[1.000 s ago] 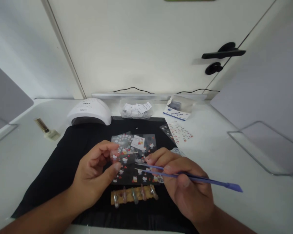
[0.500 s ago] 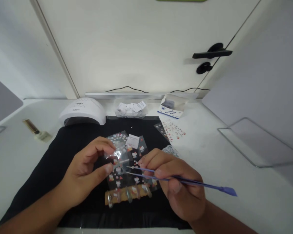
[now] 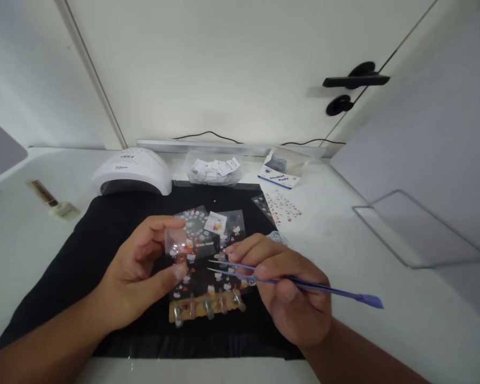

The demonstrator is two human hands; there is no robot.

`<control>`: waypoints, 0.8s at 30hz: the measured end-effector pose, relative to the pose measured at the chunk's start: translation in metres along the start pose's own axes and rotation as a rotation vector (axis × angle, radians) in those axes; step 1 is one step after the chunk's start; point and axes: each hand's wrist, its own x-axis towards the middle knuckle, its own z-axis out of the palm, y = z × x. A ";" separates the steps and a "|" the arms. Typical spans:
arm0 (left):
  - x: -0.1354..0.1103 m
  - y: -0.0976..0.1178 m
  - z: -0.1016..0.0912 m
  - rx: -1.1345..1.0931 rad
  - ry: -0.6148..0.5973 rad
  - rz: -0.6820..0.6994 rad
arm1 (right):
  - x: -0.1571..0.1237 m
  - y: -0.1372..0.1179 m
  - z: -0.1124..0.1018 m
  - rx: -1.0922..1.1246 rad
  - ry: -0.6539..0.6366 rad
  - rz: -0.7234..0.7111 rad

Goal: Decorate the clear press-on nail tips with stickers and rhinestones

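My left hand (image 3: pixel 144 266) has its fingers curled along the edge of a small clear plastic bag (image 3: pixel 190 245); the thumb stands apart, lower down. In my right hand (image 3: pixel 292 288) is a pair of purple tweezers (image 3: pixel 316 285), their thin tips apart and pointing left, with nothing visible between them. Below the tips lie dark-looking clear sticker sheets (image 3: pixel 234 224) with small white-and-red cartoon figures. A white card (image 3: pixel 216 223) rests on the sheets' upper part. Nearest me, a tan strip (image 3: pixel 198 308) bears several glossy false nails (image 3: pixel 208 308).
A black cloth (image 3: pixel 132 341) covers the white table's middle. Behind it stand a white nail lamp (image 3: pixel 134 168), a clear tub of white packets (image 3: pixel 214 172) and an alcohol pads box (image 3: pixel 280 173). A nail polish bottle (image 3: pixel 64 209) lies left; more stickers (image 3: pixel 284 207) lie right.
The clear bag has tilted and lies flatter over the sheets, with less glare. The card now shows a printed figure. My tweezers remain near the same spot, tips still apart.
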 end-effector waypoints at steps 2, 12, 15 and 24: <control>0.000 0.000 0.000 0.002 -0.015 0.005 | 0.001 0.000 0.001 -0.004 0.011 0.001; -0.003 0.000 -0.001 0.100 -0.037 0.058 | 0.003 0.000 0.004 -0.028 0.048 0.016; -0.002 0.000 -0.001 0.106 -0.053 0.071 | 0.005 0.000 0.004 -0.030 0.053 0.009; 0.001 -0.001 0.002 0.029 -0.083 0.096 | 0.012 0.000 0.002 -0.074 0.138 -0.034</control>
